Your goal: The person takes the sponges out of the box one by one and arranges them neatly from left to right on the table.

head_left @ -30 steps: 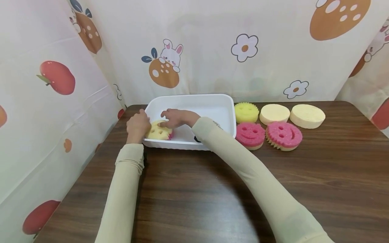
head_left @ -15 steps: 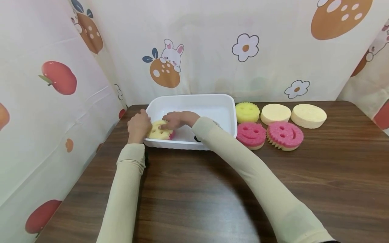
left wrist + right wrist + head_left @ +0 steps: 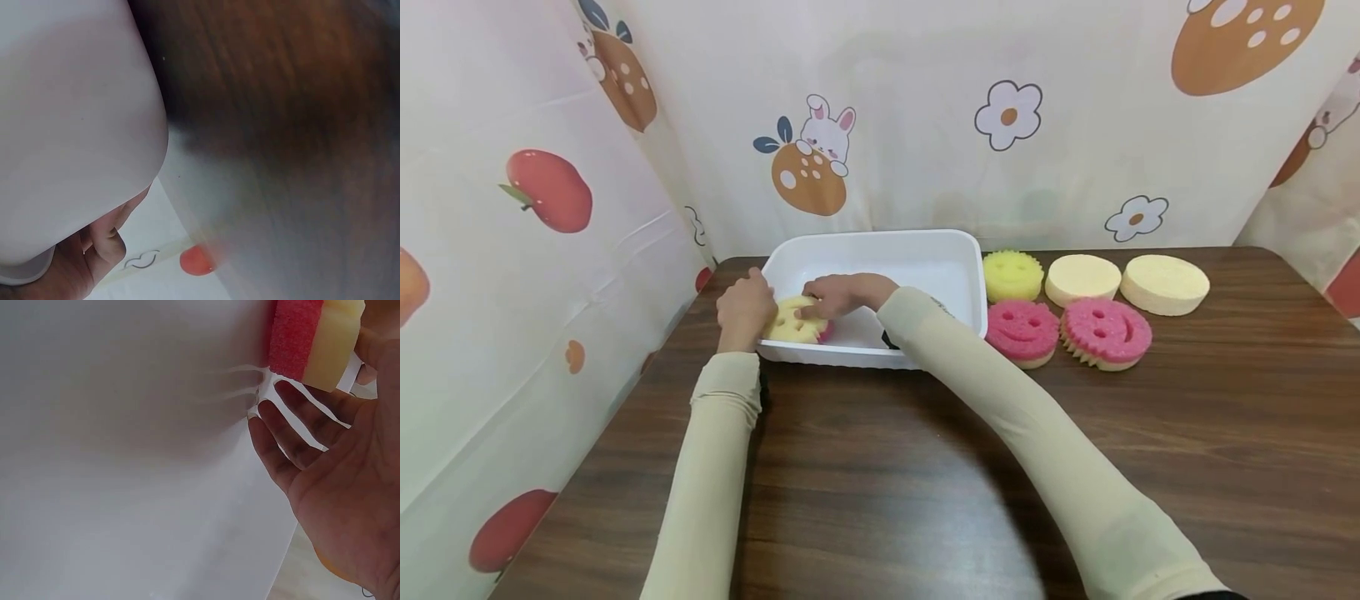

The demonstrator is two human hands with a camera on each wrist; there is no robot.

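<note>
- Nearest, my two sleeved forearms reach across the dark wooden table (image 3: 925, 467) toward the white tub (image 3: 958, 275).
- At the tub's near-left corner, my left hand (image 3: 743, 310) curls over the rim; the left wrist view shows fingers bent against the outer wall, so I judge it is gripping the tub, though the hold itself is partly hidden.
- Just beside it, my right hand (image 3: 842, 293) rests with straight, relaxed fingers on the smiley sponge (image 3: 795, 322), pressing rather than gripping; the right wrist view shows the palm open and fingers spread.
- Inside the tub, the sponge leans against the near-left wall, yellow face up and tilted toward me, pink layer beneath. It is round, so no long axis; its flat faces lie nearly level.
- Likely light, soft and squashy, not fragile; best pinched across its thick edge, thumb on one face and fingers on the other.
- Farther right, five more sponges (image 3: 1105, 329) sit on the table beside the tub.
- Beyond, a printed curtain (image 3: 925, 125) closes the scene.
</note>
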